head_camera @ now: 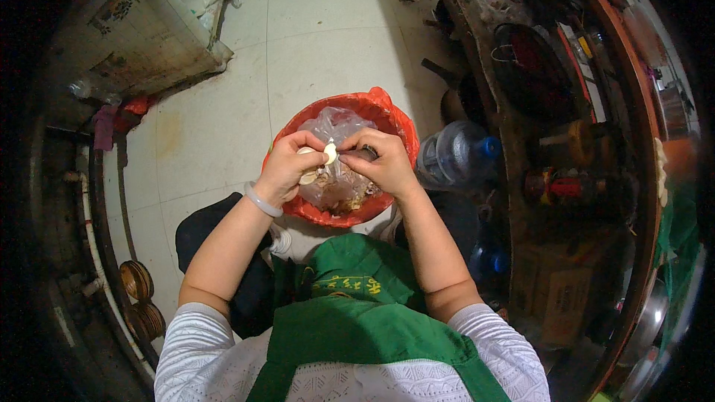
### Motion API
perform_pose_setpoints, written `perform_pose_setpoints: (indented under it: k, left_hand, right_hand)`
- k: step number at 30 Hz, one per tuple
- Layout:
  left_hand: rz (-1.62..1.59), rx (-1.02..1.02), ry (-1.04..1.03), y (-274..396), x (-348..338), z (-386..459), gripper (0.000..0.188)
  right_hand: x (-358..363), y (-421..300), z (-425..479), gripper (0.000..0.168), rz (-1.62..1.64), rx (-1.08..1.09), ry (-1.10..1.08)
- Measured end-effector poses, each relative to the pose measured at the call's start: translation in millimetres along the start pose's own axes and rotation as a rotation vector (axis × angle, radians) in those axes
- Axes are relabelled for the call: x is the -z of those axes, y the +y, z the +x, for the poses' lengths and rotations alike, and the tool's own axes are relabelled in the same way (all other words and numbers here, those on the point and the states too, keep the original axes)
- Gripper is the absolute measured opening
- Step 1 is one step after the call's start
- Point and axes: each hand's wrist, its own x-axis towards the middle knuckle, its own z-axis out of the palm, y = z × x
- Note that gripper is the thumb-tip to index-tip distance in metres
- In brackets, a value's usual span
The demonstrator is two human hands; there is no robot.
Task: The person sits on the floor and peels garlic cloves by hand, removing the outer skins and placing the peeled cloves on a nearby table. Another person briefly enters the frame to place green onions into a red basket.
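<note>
My left hand (286, 170) pinches a pale peeled garlic clove (330, 153) between thumb and finger, with more pale cloves (307, 178) tucked in the same palm. Facing it, my right hand (385, 162) has thumb and forefinger close together at the clove's right side; whether a bit of skin is between them is too small to tell. Both hands are over a round bin lined with a red plastic bag (405, 128). Inside the bin lie a clear plastic bag (335, 123) and brownish scraps (335, 198).
A large clear water bottle (455, 153) with a blue cap lies right of the bin, near a dark shelf rack (505, 178) holding pans and boxes. Pipes (92, 245) and round wooden items (137, 280) are at left. A patterned covered container (139, 39) stands upper left.
</note>
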Motion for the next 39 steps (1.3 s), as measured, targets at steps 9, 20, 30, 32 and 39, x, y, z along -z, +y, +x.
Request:
perform_pose_setpoints:
  k: [9, 20, 30, 32, 39]
  left_hand:
    - [-0.003, 0.002, -0.004, 0.8, 0.9, -0.2, 0.013]
    - [0.089, -0.039, -0.020, 1.5, 0.9, -3.2, 0.015]
    - [0.191, -0.111, -0.015, 2.8, -0.9, -3.5, 0.014]
    - [0.272, -0.151, -0.014, 2.6, -1.6, -3.9, 0.014]
    - [0.383, -0.200, 0.017, 6.2, -3.8, -5.5, 0.014]
  right_hand:
    - [0.9, -0.8, 2.4, 0.016, 0.009, 0.062, -0.036]
    - [-0.1, 2.0, 2.5, 0.016, 0.050, 0.023, -0.050]
    - [-2.0, 0.1, 1.3, 0.014, 0.054, 0.031, 0.007]
    - [-3.0, 0.6, 1.4, 0.016, 0.041, 0.031, 0.007]
    - [-0.7, 7.2, 0.1, 0.019, 0.134, -0.149, 0.013]
